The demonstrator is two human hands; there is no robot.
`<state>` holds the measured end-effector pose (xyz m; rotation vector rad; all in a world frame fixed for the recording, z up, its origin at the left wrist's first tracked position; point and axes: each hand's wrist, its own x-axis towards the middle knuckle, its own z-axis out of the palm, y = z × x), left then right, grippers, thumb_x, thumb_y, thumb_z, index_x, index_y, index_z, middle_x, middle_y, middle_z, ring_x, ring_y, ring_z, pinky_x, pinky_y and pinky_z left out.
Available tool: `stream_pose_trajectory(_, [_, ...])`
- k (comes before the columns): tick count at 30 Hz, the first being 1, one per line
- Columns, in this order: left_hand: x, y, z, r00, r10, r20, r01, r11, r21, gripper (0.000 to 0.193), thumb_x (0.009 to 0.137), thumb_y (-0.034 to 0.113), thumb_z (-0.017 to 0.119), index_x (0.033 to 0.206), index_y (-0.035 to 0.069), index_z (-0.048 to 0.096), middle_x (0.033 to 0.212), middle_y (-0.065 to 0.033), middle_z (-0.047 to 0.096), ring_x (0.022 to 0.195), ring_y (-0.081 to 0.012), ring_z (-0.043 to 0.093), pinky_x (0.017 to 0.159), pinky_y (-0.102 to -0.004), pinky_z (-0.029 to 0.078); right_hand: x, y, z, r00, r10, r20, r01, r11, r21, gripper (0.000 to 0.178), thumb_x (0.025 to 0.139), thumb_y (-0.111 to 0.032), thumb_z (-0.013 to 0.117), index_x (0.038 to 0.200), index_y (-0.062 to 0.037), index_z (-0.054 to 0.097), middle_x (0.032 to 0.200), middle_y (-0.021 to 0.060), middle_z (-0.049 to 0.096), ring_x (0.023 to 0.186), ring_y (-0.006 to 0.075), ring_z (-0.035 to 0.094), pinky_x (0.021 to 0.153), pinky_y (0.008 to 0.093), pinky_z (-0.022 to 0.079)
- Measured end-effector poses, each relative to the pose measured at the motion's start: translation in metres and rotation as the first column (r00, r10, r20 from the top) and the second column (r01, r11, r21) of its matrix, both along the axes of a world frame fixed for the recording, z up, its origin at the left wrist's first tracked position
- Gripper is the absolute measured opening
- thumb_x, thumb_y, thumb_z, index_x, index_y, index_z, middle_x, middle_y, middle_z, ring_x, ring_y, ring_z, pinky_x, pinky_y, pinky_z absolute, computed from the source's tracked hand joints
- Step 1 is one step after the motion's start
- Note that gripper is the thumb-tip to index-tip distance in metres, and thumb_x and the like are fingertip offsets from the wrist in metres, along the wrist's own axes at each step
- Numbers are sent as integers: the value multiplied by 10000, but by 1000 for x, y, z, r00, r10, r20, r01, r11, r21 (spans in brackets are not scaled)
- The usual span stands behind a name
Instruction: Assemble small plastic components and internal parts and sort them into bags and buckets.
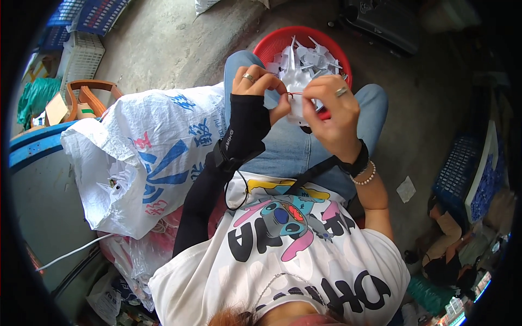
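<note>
I watch both hands come together above the person's lap, in front of the near rim of a red basket heaped with white plastic parts. A thin red strand spans the small gap between the fingertips, its long axis lying nearly level from left to right, one end toward each hand. On the left hand, in a black fingerless sleeve, I see thumb and forefinger closed to a pinch at the strand's left end; the right hand pinches the other end with thumb and forefinger, its remaining fingers curled. Just below the strand sits a white plastic piece, running lengthwise away from the person's body toward the basket; I can't tell where its far end stops against the heap, nor whether any finger grips it. A printed white sack stands beside the left forearm.
</note>
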<state>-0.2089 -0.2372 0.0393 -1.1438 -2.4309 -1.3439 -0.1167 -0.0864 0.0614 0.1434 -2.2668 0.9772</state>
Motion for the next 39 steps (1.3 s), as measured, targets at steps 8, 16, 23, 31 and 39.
stream_pose_trajectory(8, [-4, -5, -1, 991, -1, 135, -11, 996, 89, 118, 641, 92, 703, 730, 49, 638, 802, -61, 531, 815, -219, 506, 716, -329, 431, 12, 6, -8, 975, 189, 118, -102, 851, -516, 343, 875, -162, 615, 1143, -19, 457, 1186, 124, 505, 1065, 217, 530, 917, 337, 408])
stream_pose_trajectory(16, [5, 2, 0, 964, -64, 258, -1, 969, 246, 131, 696, 117, 714, 759, 52, 620, 871, -75, 560, 862, -220, 528, 754, -325, 434, 14, -7, -18, 989, 39, 139, -20, 991, -135, 310, 747, -31, 721, 1036, -42, 609, 955, 114, 643, 845, 289, 642, 716, 368, 518])
stream_pose_trajectory(23, [15, -6, -8, 977, 65, -204, -35, 988, 149, 299, 622, 212, 844, 853, 115, 681, 864, -29, 627, 894, -233, 572, 827, -366, 409, 15, -11, -16, 966, -82, 247, 152, 948, -279, 242, 819, -111, 713, 1023, -4, 638, 807, 129, 673, 672, 215, 666, 579, 288, 500])
stream_pose_trajectory(31, [10, 3, -14, 966, 129, -225, -121, 991, 48, 248, 629, 252, 826, 787, 132, 678, 796, 20, 636, 917, -197, 554, 829, -373, 341, 18, -20, -18, 979, -110, 171, 129, 986, -106, 370, 788, -20, 655, 1149, 25, 588, 915, 175, 669, 725, 290, 675, 652, 354, 532])
stream_pose_trajectory(39, [2, 23, -30, 996, -22, -87, 27, 998, 48, 171, 612, 216, 739, 687, 132, 611, 692, 49, 590, 876, -191, 541, 793, -368, 336, -19, 19, -49, 904, -386, 185, 351, 916, 195, 282, 770, -33, 652, 1050, -10, 631, 903, 201, 672, 741, 348, 664, 649, 420, 526])
